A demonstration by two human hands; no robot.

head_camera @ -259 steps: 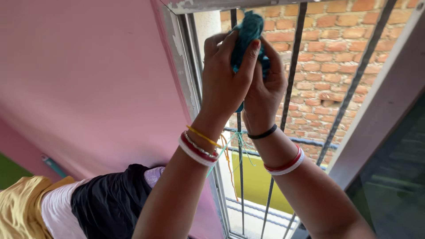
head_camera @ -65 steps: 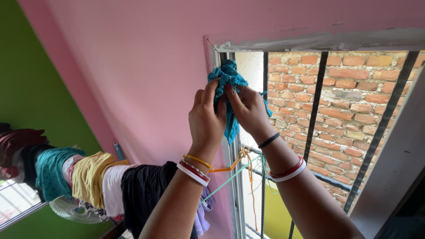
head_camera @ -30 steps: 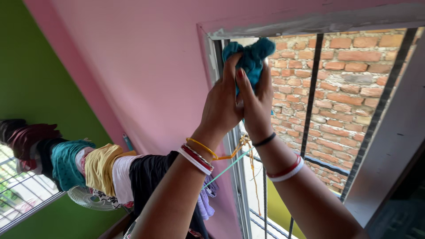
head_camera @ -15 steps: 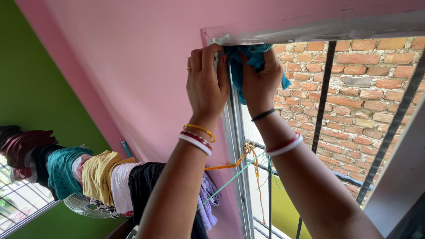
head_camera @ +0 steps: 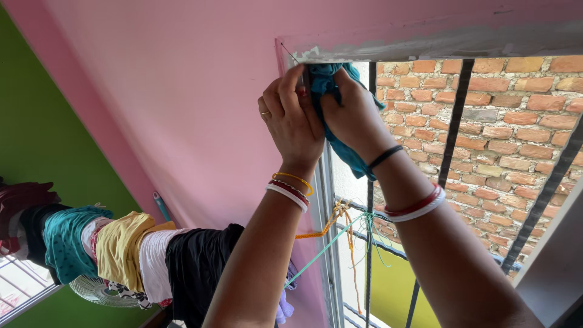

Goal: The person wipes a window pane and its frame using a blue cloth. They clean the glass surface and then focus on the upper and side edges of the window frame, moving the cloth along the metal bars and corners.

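Both my hands reach up to the top left corner of a barred window. My left hand (head_camera: 291, 121) and my right hand (head_camera: 349, 118) both grip a teal cloth (head_camera: 340, 130), pressing it against the grey window frame (head_camera: 316, 58) at the corner. The cloth's lower end hangs down past my right wrist. Bangles sit on both wrists.
Dark vertical window bars (head_camera: 452, 130) stand before a red brick wall (head_camera: 510, 121). An orange cord and a green string (head_camera: 322, 234) are tied to a bar. Clothes (head_camera: 139, 255) hang on a line along the pink wall (head_camera: 182, 103). A green wall (head_camera: 42, 140) is at left.
The hands lifted the teal cloth from mid-bar height up into the top left corner of the window frame. My right hand has shifted slightly left over the cloth.
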